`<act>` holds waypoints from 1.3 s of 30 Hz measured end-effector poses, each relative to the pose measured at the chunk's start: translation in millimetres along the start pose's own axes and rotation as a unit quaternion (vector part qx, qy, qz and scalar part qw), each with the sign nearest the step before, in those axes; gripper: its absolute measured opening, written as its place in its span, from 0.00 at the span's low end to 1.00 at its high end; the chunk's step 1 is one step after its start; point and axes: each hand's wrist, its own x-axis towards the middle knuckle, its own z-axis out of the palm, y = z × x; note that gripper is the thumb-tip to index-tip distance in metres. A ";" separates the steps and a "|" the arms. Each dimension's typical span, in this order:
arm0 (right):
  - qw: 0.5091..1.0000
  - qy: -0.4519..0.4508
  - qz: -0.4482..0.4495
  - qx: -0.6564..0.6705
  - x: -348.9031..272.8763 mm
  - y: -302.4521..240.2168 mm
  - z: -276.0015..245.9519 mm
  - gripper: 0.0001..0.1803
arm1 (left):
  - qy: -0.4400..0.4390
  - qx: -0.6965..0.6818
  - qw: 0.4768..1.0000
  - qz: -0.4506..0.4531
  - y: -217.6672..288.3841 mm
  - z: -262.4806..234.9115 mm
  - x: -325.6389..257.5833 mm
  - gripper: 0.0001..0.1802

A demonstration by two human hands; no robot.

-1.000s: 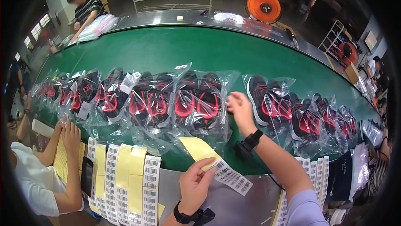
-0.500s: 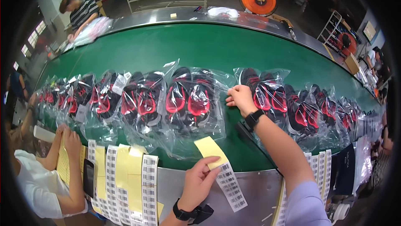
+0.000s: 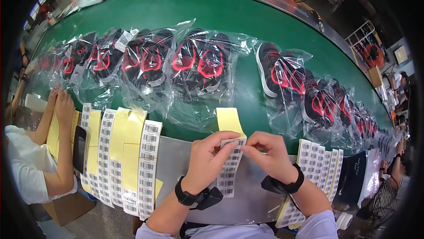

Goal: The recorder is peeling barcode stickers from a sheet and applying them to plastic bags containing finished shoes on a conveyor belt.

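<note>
A strip of barcode labels point(image 3: 228, 175) hangs in front of me over the metal table edge, its bare yellow backing point(image 3: 228, 118) sticking up at the top. My left hand point(image 3: 205, 157) is closed, pinching the strip between thumb and fingers. Closed too, my right hand point(image 3: 270, 152) pinches at the strip's right edge, by the uppermost labels; whether a label is lifting there I cannot make out. Beyond my hands lie pairs of black-and-red shoes in clear plastic bags, one pair point(image 3: 203, 62) ahead and another point(image 3: 282, 77) to the right.
A green conveyor belt point(image 3: 176, 9) carries the row of bagged shoes. Label sheets point(image 3: 148, 164) lie at my left, more label strips point(image 3: 309, 159) at my right. A phone point(image 3: 80, 148) rests beside a co-worker's arm point(image 3: 65, 150) on the left. A dark bag point(image 3: 351, 175) lies far right.
My right hand has come back from the bagged shoes to the label strip. The strip, still in my left hand, now hangs nearly straight. The view has tilted lower.
</note>
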 end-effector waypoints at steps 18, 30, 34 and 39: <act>0.920 0.082 -0.291 -0.251 11.1 -3.7 0.2 0.12 | 0.037 -0.007 0.999 -0.004 -6.5 12.5 0.9 0.11; 0.935 0.084 -0.280 -0.200 16.9 6.7 -1.1 0.13 | 0.042 0.028 0.998 0.026 -5.6 20.5 4.1 0.11; 0.935 0.089 -0.290 -0.185 17.2 12.2 -1.0 0.13 | 0.044 0.038 0.998 0.028 -5.8 21.5 4.9 0.11; 0.937 0.103 -0.280 -0.178 17.7 7.3 -0.3 0.14 | 0.069 0.014 0.997 0.030 -9.3 24.4 5.3 0.12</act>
